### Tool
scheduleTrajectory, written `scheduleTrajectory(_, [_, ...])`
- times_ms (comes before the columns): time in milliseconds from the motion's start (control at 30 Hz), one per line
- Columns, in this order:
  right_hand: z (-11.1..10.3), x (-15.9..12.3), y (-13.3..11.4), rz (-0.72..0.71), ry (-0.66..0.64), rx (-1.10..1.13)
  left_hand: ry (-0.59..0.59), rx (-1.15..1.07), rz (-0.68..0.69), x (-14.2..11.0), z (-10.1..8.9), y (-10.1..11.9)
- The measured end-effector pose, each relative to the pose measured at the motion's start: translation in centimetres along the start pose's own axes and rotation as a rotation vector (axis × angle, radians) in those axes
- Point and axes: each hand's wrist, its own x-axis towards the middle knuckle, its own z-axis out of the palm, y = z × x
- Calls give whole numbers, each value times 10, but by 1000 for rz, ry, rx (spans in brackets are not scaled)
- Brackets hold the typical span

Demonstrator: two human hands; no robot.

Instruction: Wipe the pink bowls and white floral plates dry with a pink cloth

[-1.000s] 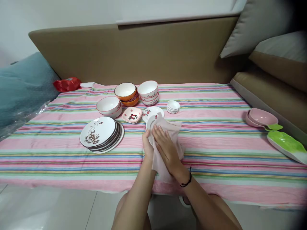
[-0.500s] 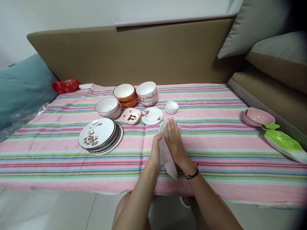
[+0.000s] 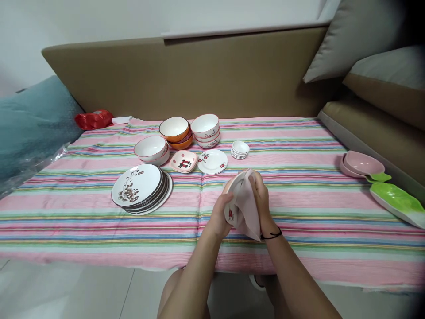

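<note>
My left hand (image 3: 220, 215) grips the rim of a small white plate with red flowers (image 3: 231, 208), held tilted above the striped cloth. My right hand (image 3: 262, 199) presses a pale pink cloth (image 3: 247, 210) against the plate's face, fingers closed over it. The cloth covers most of the plate. A matching small flowered plate (image 3: 213, 161) lies flat on the cloth just beyond my hands.
A stack of large flowered plates (image 3: 141, 188) sits at left. Behind it are stacked bowls (image 3: 151, 148), orange bowls (image 3: 175, 131), white bowls (image 3: 206, 130), a pink square dish (image 3: 183, 161) and tiny white saucers (image 3: 240, 149). Pink dishes (image 3: 361, 164) and a green leaf dish (image 3: 396, 201) rest at right.
My hands have carried the plate and cloth to the right and toward me, away from the small flowered plate. The plate has tilted and the cloth is bunched over it.
</note>
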Motion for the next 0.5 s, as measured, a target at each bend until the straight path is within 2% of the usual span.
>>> scheduleTrajectory(67, [2,1,0,55,6,72,52,-47,18,2,0,1])
scheduleTrajectory(200, [7,4,1,96,-17,209,108,-123,177,10,-1,5])
scheduleTrajectory(367, [2,3,-5,111,-26,151,125,-101,289,21,-7,10])
scheduleTrajectory(500, [-3,-3,-14,200,-18,113,217,-130,351,26,-9,14])
